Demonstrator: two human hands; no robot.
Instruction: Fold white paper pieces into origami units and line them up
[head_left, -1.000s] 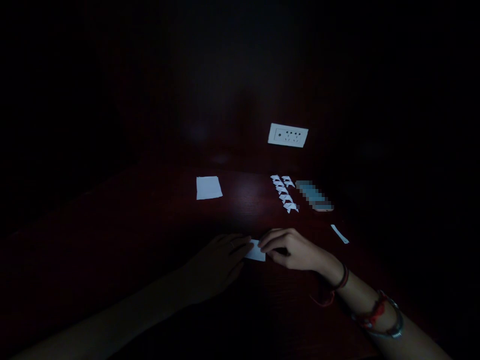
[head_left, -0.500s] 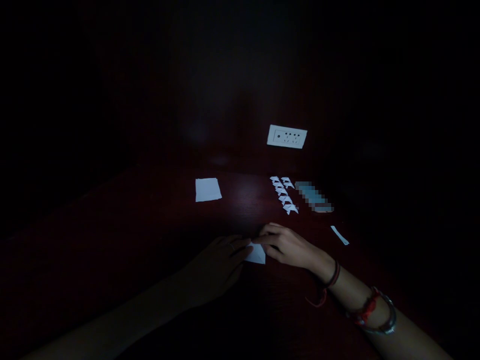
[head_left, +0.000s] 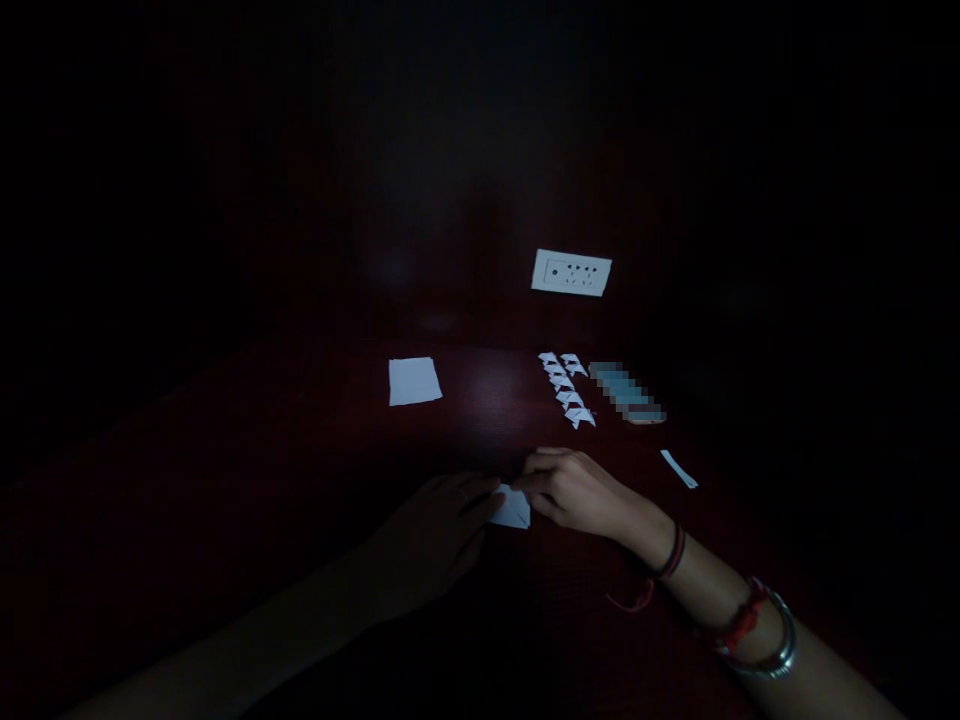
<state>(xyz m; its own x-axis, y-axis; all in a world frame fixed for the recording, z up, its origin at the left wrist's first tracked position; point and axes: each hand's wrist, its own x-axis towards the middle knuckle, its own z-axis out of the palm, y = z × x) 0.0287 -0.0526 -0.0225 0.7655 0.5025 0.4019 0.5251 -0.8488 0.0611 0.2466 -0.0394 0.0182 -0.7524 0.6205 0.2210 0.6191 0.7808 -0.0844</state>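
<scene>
A small folded square of white paper (head_left: 510, 508) lies on the dark red table between my hands, with a crease line and a flap on its face. My left hand (head_left: 442, 525), in shadow and wearing a ring, holds the paper's left side, forefinger and thumb on it. From the right, my right hand (head_left: 566, 488) has its fingers bent and grips the paper's upper right edge; some fingertips are hidden. Beyond that hand stand several small folded white paper figures (head_left: 564, 385), most of them in a slanting row.
A stack of square white paper (head_left: 415, 381) lies at the back left. Right of the figures is a blurred-out phone (head_left: 624, 392), with narrow paper strips (head_left: 679, 469) nearer me. A white socket plate (head_left: 571, 273) is on the wall behind. The surroundings are very dark.
My right fingertips have shifted slightly right along the paper's upper edge, and its flap now lies differently. My left hand has hardly moved.
</scene>
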